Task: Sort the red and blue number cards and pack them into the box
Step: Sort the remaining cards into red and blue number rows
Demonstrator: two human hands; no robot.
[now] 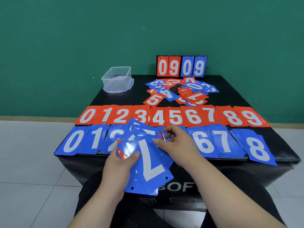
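Head view: number cards are being handled over a black bench by a seated person.
Left hand: a fan of cards, mostly blue, is being gripped from its left side, the fingers curled beneath and the thumb pressed on top; the fan is being held above the bench's near edge.
Top card: a blue 7 card is being shown face up, upside down to the viewer, its punched holes nearest the person.
Right hand: the fan's far edge is being pinched between the thumb and curled fingers.
Red row: cards 0 to 9 are lying left to right across the bench's middle.
Blue row: it is lying just in front of the red row; 0, 1, 2 and 6, 7, 8 are showing, while the middle is being hidden by the fan and hands.
Loose pile: mixed red and blue cards are lying behind the red row.
Box: clear plastic, it is standing open at the far left corner, well apart from the cards.
Flip scoreboard: it is standing at the far edge, with red 09 and blue 09 being displayed.
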